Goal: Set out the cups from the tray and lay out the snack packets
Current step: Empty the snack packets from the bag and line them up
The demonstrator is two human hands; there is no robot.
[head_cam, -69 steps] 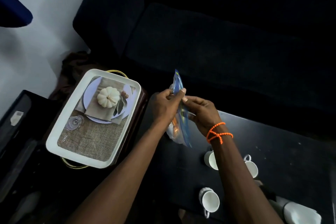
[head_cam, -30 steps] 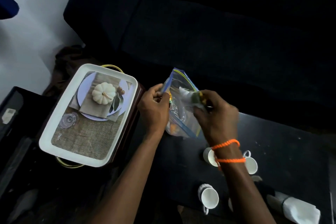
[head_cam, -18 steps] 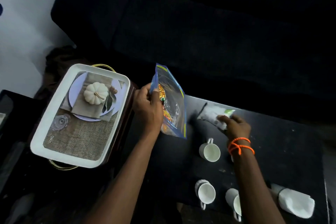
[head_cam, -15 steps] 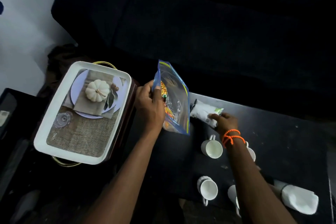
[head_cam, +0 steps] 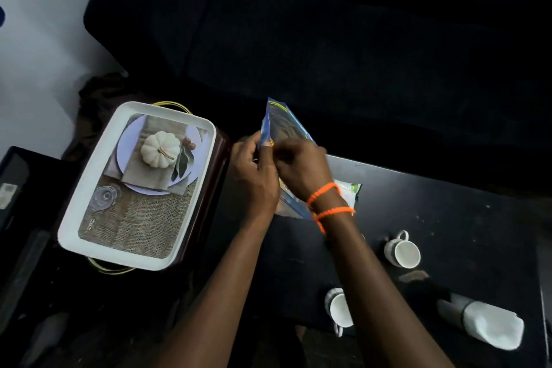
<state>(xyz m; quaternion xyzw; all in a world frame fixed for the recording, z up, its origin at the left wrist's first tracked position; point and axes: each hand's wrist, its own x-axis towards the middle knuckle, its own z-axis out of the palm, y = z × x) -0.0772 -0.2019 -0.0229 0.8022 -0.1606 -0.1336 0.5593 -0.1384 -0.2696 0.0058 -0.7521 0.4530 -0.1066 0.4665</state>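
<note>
I hold a clear zip bag with blue edges upright over the table's left end. My left hand grips its left edge near the mouth. My right hand, with orange bead bracelets on the wrist, is at the bag's mouth beside the left thumb; its fingertips are hidden, so I cannot tell what they hold. Colourful packets show through the bag. One white snack packet lies on the black table just right of my wrist. Two white cups stand on the table, one at the right and one near me.
A white-rimmed tray with a pumpkin picture on its base sits to the left on a brown stand. A white rolled object lies at the table's near right corner. A dark sofa runs behind the table.
My right hand drew a white packet out of the bag, laid it on the table, then came back to the bag's mouth. My left hand kept holding the bag.
</note>
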